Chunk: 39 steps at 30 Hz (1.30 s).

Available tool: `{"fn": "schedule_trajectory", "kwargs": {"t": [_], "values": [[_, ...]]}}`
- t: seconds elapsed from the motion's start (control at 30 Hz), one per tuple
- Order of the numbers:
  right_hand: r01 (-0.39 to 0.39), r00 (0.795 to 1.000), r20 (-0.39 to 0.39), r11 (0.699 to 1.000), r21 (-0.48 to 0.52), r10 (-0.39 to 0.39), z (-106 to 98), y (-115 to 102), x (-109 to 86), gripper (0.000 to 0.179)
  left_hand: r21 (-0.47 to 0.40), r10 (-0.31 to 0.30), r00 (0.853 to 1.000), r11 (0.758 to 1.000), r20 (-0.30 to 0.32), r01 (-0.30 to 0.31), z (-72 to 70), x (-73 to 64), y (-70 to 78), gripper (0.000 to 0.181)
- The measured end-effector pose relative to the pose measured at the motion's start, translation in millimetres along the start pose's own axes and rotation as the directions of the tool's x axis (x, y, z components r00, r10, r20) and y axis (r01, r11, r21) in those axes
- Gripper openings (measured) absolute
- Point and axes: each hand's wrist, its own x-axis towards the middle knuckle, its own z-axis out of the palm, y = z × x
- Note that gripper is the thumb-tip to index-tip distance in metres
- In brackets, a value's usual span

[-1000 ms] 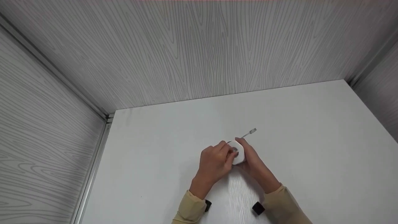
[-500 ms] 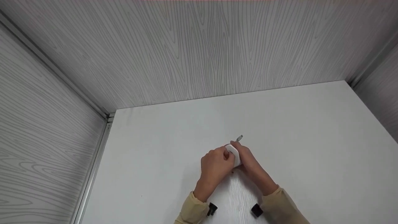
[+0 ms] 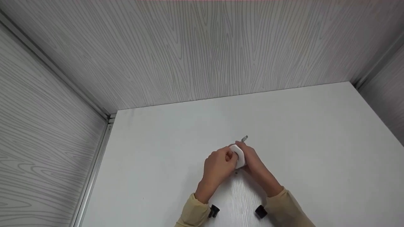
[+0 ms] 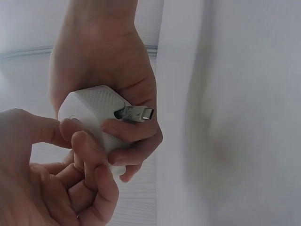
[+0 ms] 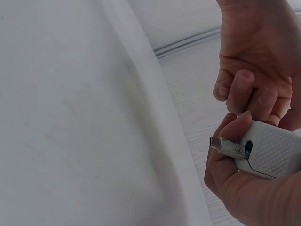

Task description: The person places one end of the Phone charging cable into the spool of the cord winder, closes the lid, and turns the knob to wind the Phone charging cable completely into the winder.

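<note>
A white multi-sided cable winder [image 3: 240,159] is held above the table between both hands. My right hand [image 3: 257,162] grips it from the right, fingers wrapped round its side. My left hand [image 3: 217,167] has its thumb and forefinger bent at the middle of the winder's face, pinching there; what lies under the fingertips is hidden. A short USB-C plug [image 5: 230,148] pokes out of a dark side opening, close by the right fingers. In the left wrist view the metal tip of this plug [image 4: 147,114] points away from the winder [image 4: 101,106]. Below the winder shows a small dark spot, too small to identify.
Beneath the hands lies a white table [image 3: 151,157]. Grey wood-grain panels [image 3: 195,50] stand behind it and along both sides. Small black wrist cameras [image 3: 261,211] sit at the cuffs of the yellowish sleeves [image 3: 194,209].
The plug, once farther out on a length of cable, now sits close to the right fingers. The winder has tilted, and the left fingers have curled further over its face.
</note>
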Motion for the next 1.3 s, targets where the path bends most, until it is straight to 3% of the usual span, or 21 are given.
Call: {"fn": "schedule_trajectory", "kwargs": {"t": [0.1,0.2,0.27,0.37,0.47,0.63,0.83,0.97,1.1,1.2,1.3], "values": [[0.003,1.0,0.025,1.0,0.016,-0.003,-3,-3,-1.0,0.043,0.083,0.082,0.997,0.993,-0.014,-0.08,-4.2,-0.6,2.5,0.023],[-0.009,0.998,0.059,0.999,0.038,0.007,-5,-5,-1.3,0.044,0.152,0.195,0.981,0.97,-0.017,-0.19,-10.1,-0.5,2.7,0.017],[-0.024,0.996,0.084,0.999,0.047,0.02,-6,-6,-2.1,0.044,0.197,0.294,0.956,0.937,-0.002,-0.288,-13.9,-0.2,1.7,0.013],[-0.046,0.992,0.117,0.997,0.065,0.038,-8,-7,-2.2,0.045,0.233,0.424,0.906,0.879,0.022,-0.417,-18.8,-0.1,-2.2,0.01],[-0.069,0.99,0.126,0.993,0.094,0.056,-8,-7,-2.6,0.045,0.235,0.496,0.868,0.84,0.03,-0.489,-22.8,-0.3,-5.8,0.007],[-0.092,0.989,0.127,0.985,0.146,0.074,-10,-8,-2.4,0.044,0.247,0.57,0.822,0.793,0.021,-0.556,-28.5,-0.4,-8.8,0.011],[-0.118,0.977,0.197,0.978,0.17,0.084,-15,-8,-1.2,0.046,0.264,0.64,0.766,0.729,0.066,-0.632,-30.9,0.9,-10.4,0.037],[-0.176,0.957,0.262,0.968,0.179,0.125,-18,-10,-1.9,0.046,0.27,0.656,0.751,0.711,0.078,-0.65,-31.0,2.1,-9.7,0.033],[-0.196,0.942,0.305,0.965,0.175,0.136,-21,-11,-2.6,0.047,0.283,0.662,0.745,0.702,0.081,-0.654,-29.6,2.1,-8.7,0.025],[-0.202,0.942,0.304,0.964,0.172,0.143,-23,-12,-2.4,0.047,0.303,0.671,0.737,0.689,0.074,-0.658,-27.3,0.8,-7.7,0.026],[-0.206,0.949,0.275,0.965,0.159,0.157,-23,-13,-1.9,0.047,0.339,0.694,0.718,0.661,0.064,-0.669,-23.3,-0.4,-6.3,0.025]]}}
